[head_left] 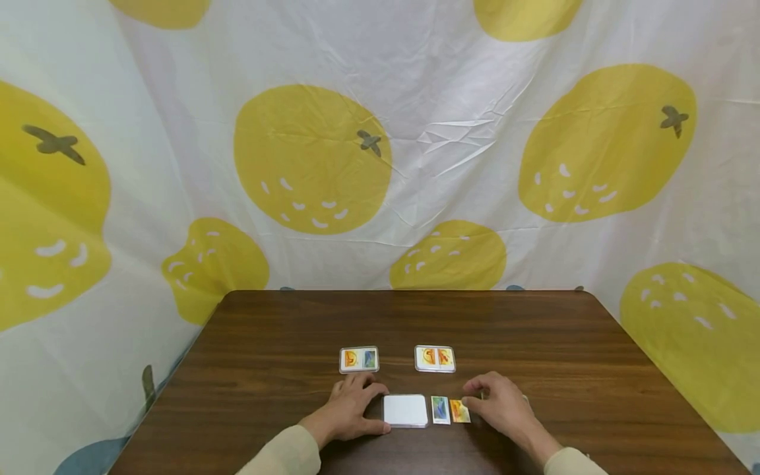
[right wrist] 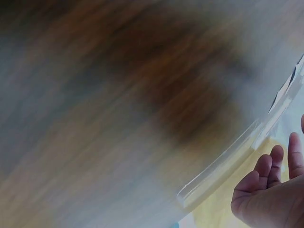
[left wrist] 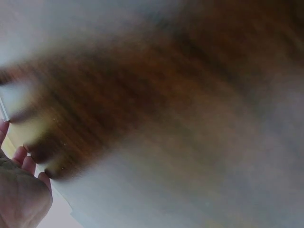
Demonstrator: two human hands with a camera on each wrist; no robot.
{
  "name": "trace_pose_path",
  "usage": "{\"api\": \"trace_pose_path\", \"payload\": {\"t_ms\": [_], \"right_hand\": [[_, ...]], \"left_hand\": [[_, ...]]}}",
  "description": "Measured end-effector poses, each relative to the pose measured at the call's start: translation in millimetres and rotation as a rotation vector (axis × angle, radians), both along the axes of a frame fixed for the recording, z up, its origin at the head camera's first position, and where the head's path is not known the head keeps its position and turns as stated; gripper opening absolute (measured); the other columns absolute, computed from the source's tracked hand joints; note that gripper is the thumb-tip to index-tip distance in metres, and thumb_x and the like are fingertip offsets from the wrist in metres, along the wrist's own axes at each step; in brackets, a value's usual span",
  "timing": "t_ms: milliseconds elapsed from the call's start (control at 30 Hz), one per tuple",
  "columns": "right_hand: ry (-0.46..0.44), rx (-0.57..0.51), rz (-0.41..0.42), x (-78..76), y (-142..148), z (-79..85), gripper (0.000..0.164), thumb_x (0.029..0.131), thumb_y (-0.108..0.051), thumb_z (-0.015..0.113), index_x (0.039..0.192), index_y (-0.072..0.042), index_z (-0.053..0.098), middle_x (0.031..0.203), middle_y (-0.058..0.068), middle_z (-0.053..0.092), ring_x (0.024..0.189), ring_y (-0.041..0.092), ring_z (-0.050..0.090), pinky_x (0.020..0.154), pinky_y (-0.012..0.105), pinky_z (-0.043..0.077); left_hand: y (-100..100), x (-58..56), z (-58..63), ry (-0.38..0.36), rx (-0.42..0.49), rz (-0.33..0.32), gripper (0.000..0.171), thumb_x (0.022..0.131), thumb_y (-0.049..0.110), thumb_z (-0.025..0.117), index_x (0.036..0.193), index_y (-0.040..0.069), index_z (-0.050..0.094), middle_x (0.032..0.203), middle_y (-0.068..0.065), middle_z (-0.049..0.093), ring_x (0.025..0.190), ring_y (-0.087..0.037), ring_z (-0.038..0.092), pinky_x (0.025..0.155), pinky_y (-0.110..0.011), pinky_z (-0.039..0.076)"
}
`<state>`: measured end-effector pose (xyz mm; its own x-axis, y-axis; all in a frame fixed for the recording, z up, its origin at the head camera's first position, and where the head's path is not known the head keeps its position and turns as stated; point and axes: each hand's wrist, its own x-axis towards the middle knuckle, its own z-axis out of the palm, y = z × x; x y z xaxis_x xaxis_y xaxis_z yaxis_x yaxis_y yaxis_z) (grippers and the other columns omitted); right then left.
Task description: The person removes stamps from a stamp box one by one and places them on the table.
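- We are looking down at a brown wood-grain tabletop (head_left: 267,330), where a white rectangular case (head_left: 406,410) is lying near the middle, between a person's two hands.
- The left hand (head_left: 349,408) is resting at the case's left side, its thumb and index finger standing apart, each reaching a corner.
- Just right of the case, a small blue-and-green picture card (head_left: 440,410) is lying; beside it we are seeing an orange-and-yellow picture card (head_left: 460,411).
- The right hand (head_left: 497,404) is bending over that orange-and-yellow card, thumb overlapping its edge; we are not managing to tell whether it is pinching it.
- Farther back, two clear-rimmed cases are lying apart: the left one (head_left: 359,359) is showing orange and blue-green pictures, the right one (head_left: 435,359) two orange pictures.
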<state>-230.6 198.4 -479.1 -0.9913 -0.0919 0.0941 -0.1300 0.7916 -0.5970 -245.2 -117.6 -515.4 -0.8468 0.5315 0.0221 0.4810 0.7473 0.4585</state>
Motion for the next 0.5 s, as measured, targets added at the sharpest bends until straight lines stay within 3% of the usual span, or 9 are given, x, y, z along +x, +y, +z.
{"api": "trace_pose_path", "payload": {"t_ms": [233,500], "right_hand": [[-0.016,-0.092,0.059,0.8,12,-0.8,0.018,0.082,-0.021,0.080,0.098,-0.016,0.074,0.105,-0.001,0.065,0.099,0.022,0.059,0.083,0.046,0.048],[-0.005,-0.071,0.171,2.3,34,-0.4,0.023,0.084,-0.023,0.080,0.104,-0.014,0.073,0.108,-0.002,0.064,0.101,0.025,0.060,0.084,0.046,0.050]], "left_hand": [[0,-3.7,-3.0,-0.009,-0.011,0.016,0.057,0.084,0.058,0.071,0.129,0.026,0.058,0.140,-0.007,0.042,0.132,-0.030,0.033,0.103,-0.057,0.028],[0,-4.4,-4.0,-0.017,-0.006,0.012,0.056,0.084,0.058,0.071,0.129,0.027,0.058,0.139,-0.006,0.042,0.132,-0.029,0.033,0.103,-0.057,0.028]]}}
